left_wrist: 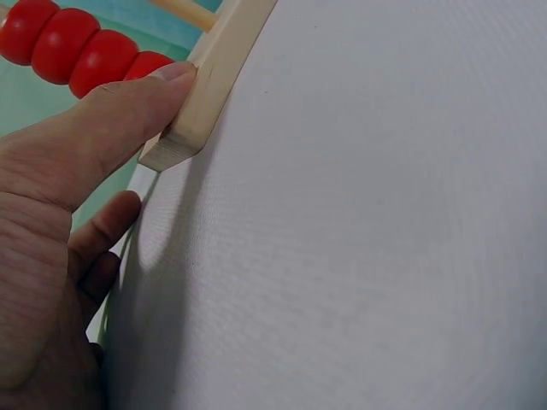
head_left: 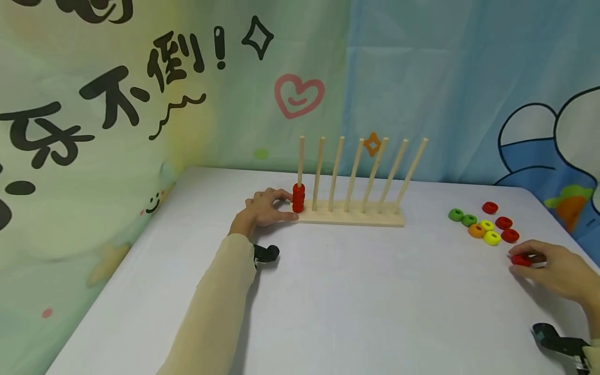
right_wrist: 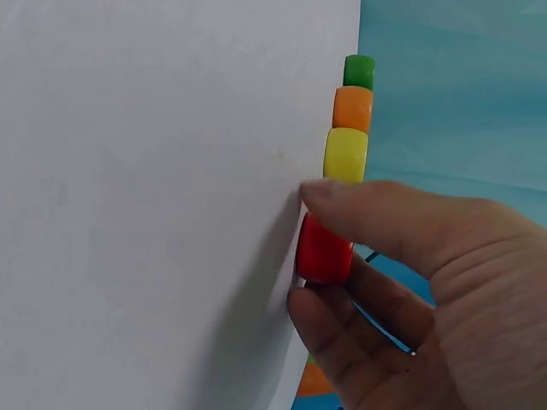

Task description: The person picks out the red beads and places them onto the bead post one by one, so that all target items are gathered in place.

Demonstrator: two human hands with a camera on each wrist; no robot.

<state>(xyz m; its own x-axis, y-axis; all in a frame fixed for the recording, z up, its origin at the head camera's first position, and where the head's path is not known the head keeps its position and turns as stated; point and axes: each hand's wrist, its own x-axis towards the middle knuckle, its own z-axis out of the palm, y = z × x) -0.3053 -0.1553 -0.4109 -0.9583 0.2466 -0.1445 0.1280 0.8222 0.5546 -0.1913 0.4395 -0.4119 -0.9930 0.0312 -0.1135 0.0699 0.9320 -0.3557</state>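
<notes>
At the left end of a wooden peg stand (head_left: 349, 219), my left hand (head_left: 266, 208) grips the base. The thumb (left_wrist: 128, 115) lies on the front edge, and the other fingers reach round behind. Several red beads (head_left: 298, 198) are stacked on the leftmost peg (head_left: 301, 159), right beside that hand. Far to the right, my right hand (head_left: 555, 265) pinches a red bead (right_wrist: 326, 250) between thumb and fingers, at the table surface. Loose beads lie just beyond it: red (head_left: 510, 236), yellow (head_left: 492, 238), orange (head_left: 476, 230) and green (head_left: 455, 214).
Several bare pegs (head_left: 353, 177) rise from the rest of the stand. White cloth covers the table (head_left: 375, 297). A printed curtain (head_left: 403, 78) hangs behind the table and along its left side. Black wrist devices (head_left: 266, 253) sit on both wrists.
</notes>
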